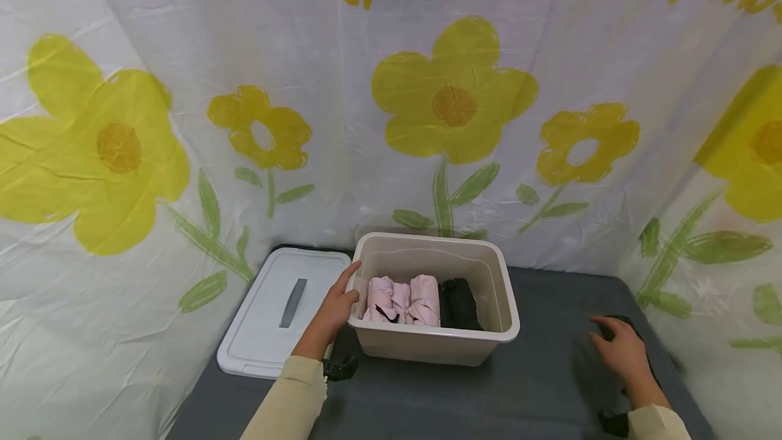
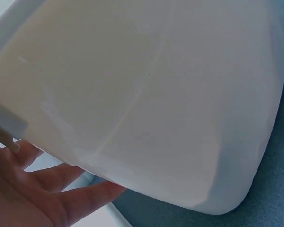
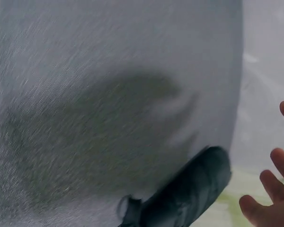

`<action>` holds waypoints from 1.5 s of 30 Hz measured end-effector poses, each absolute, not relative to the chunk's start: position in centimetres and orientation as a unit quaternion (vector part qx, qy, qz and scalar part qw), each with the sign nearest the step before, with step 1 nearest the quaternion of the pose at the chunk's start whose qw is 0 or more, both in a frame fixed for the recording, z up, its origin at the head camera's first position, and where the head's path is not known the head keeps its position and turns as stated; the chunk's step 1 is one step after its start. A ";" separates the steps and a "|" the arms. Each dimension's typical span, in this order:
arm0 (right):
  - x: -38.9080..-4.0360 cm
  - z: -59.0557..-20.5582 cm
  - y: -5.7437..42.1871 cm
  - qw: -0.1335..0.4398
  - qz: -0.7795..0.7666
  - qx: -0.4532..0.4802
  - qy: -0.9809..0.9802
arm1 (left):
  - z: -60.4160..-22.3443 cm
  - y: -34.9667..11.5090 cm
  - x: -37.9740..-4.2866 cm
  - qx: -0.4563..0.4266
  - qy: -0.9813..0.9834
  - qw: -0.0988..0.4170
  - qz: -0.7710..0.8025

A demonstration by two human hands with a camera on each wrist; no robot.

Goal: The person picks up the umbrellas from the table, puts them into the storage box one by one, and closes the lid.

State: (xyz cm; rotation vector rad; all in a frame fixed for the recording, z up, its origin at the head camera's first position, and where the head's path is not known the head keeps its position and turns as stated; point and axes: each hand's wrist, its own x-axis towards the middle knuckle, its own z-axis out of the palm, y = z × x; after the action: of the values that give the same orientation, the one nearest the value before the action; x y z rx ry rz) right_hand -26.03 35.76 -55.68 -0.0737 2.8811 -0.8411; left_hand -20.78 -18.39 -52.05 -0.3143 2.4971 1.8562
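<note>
My left hand (image 1: 332,307) touches the left rim of a beige plastic storage bin (image 1: 421,348), with its index finger stretched along the rim. In the left wrist view, its extended fingers lie against the edge of the bin's wall. Inside the bin are pink rolled bundles (image 1: 424,301) on the left, with a black rolled bundle (image 1: 462,304) beside them. Off to the right, my right hand (image 1: 626,355) hovers over the table with fingers spread and slightly bent, holding nothing. Close by it lies a black rolled thing (image 3: 189,189) with a small loop, like a folded umbrella.
A white lid (image 1: 259,321) with a grey handle lies left of the bin. The dark grey table (image 1: 544,331) extends right of the bin. Behind and around it hangs a white curtain (image 1: 342,175) painted with yellow flowers.
</note>
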 end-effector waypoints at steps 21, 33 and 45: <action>-27.7 -59.4 40.5 0.151 -0.180 0.021 0.972 | -52.2 -18.4 -20.6 -0.107 0.802 0.003 0.587; -28.6 -60.2 40.7 0.257 -0.201 0.051 0.944 | -51.8 -18.3 -20.5 -0.108 0.799 0.006 0.592; -29.1 -61.0 41.5 0.276 -0.203 0.052 0.938 | -51.9 -18.3 -20.7 -0.113 0.802 0.001 0.587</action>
State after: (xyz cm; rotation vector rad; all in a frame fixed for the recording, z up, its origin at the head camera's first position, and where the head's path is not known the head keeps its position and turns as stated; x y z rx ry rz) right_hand -29.13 41.50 -60.98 0.1392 2.5209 -0.5450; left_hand -20.67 -18.34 -51.89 -0.3546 2.5171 1.8435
